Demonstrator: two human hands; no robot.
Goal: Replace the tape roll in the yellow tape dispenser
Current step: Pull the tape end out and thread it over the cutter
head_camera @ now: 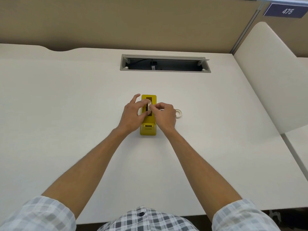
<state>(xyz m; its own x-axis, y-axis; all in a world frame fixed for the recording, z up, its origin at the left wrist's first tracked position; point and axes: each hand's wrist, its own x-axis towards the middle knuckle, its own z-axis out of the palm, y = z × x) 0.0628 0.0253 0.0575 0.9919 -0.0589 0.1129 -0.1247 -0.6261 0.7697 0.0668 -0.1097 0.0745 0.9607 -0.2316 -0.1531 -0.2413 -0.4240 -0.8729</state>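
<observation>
Both hands meet over the yellow tape dispenser (148, 130) mid-desk: your left hand (131, 114) has thumb and fingers closed on the tape roll (149, 106) at the slot, while your right hand (165, 115) pinches what looks like its loose end. Keep the roll square to the slot and don't force it. Another roll (178, 113) lies flat just right of your right hand.

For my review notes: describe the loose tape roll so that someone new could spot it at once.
Start at the yellow dispenser in the middle of the white desk. Just past the right hand, on the dispenser's right, a small pale tape roll lies flat on the desk. It alone lies free: the other roll is pinched between both hands' fingers over the dispenser.
</observation>
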